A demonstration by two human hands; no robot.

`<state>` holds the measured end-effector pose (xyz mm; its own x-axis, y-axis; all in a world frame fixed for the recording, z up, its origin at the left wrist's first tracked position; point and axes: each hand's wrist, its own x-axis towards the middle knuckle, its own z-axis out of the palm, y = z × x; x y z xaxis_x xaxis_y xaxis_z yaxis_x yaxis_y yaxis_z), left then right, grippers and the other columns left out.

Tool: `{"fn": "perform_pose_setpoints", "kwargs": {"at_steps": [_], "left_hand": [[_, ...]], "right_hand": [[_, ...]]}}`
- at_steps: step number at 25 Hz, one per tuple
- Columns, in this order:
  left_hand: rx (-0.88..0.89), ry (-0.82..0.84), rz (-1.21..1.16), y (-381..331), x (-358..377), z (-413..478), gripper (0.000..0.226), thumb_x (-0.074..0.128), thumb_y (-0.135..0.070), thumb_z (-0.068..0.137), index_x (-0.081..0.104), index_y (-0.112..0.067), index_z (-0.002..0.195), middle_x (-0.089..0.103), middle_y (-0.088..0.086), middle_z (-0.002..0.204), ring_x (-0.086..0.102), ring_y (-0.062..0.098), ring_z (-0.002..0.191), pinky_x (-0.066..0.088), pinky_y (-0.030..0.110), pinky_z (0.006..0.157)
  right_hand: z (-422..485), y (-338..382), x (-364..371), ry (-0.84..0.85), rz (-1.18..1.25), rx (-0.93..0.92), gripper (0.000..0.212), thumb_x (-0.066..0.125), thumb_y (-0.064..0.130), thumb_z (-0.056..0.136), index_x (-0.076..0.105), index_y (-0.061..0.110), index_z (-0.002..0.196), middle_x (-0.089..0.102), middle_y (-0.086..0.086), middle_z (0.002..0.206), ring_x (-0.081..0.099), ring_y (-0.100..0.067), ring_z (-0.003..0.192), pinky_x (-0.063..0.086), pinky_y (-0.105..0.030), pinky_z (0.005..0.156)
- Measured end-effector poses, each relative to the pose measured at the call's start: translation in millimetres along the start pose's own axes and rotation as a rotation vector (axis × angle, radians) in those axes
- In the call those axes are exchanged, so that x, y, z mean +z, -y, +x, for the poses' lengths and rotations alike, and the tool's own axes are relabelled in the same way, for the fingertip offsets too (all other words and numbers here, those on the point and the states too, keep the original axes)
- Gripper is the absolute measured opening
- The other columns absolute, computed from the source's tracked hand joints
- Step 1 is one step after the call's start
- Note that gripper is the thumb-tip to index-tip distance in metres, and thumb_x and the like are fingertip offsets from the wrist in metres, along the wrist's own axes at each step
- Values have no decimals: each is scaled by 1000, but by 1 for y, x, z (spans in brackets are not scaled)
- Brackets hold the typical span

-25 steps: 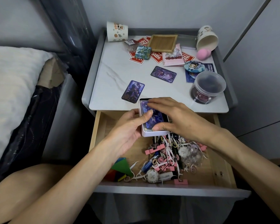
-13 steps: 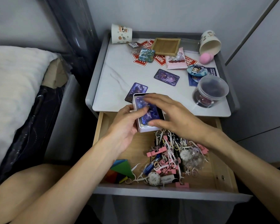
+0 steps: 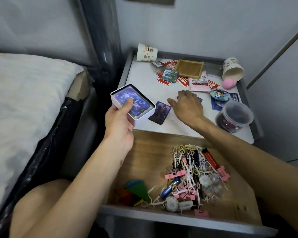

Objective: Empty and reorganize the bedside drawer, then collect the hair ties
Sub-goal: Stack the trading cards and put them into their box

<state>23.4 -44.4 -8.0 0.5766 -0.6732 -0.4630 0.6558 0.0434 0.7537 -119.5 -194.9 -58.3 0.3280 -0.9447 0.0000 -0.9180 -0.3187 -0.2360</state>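
Head view, left hand (image 3: 119, 125) holding card box (image 3: 140, 107)

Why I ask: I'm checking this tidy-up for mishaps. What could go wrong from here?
1. The left hand grips the open white card box tilted at the grey nightstand's front-left corner. Only the thumb pins the purple cards, so they might slide out and scatter.
2. The right hand lies on the tabletop with its forearm near the clear round plastic tub. A sideways sweep could knock it.
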Motion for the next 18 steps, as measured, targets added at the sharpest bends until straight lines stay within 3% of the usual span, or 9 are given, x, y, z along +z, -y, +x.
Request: {"fn": "perform_pose_setpoints", "kwargs": {"at_steps": [2, 5, 9, 12, 15, 18], "left_hand": [[-12, 16, -10, -3, -1, -1, 35, 63, -7, 94, 58, 4, 127, 67, 24, 118, 69, 29, 87, 54, 47, 91], [-39, 23, -12, -5, -3, -3, 36, 64, -9, 94, 58, 3, 127, 69, 21, 116, 70, 31, 93, 55, 44, 90], [-53, 41, -26, -3, -6, -5, 35, 63, -8, 94, 59, 1, 128, 71, 18, 115, 70, 31, 99, 58, 41, 88], [-58, 40, -28, 1, -3, -8, 29, 63, -6, 93, 62, -2, 122, 71, 16, 115, 71, 26, 91, 57, 39, 88], [-54, 41, -18, 4, 0, -9, 22, 64, -5, 93, 63, -7, 115, 70, 17, 114, 71, 23, 83, 57, 39, 87], [-54, 33, -13, 4, 0, -7, 27, 64, -6, 93, 62, -5, 120, 70, 17, 115, 71, 25, 88, 56, 41, 91]], "right_hand": [[-6, -19, 4, 67, -40, 13, 63, 37, 55, 99, 44, 8, 139, 41, -18, 148, 34, -36, 138, 32, -47, 113], [-42, -35, 6, 65, 37, -150, 62, 36, 51, 101, 43, 6, 142, 41, -19, 150, 34, -34, 140, 27, -44, 118], [-98, -46, 0, -44, 77, -321, 60, 54, 43, 96, 44, 8, 144, 55, -14, 137, 51, -28, 126, 43, -38, 104], [-102, -50, 4, -93, 80, -395, 61, 64, 37, 92, 48, 8, 143, 58, -11, 128, 57, -27, 115, 52, -39, 94], [-98, -46, 7, -107, 127, -470, 53, 70, 26, 90, 52, 10, 138, 59, -7, 122, 60, -24, 108, 56, -40, 87], [-97, -46, 11, -75, 130, -519, 49, 69, 21, 91, 54, 10, 137, 54, -5, 124, 59, -21, 106, 56, -35, 86]]}}
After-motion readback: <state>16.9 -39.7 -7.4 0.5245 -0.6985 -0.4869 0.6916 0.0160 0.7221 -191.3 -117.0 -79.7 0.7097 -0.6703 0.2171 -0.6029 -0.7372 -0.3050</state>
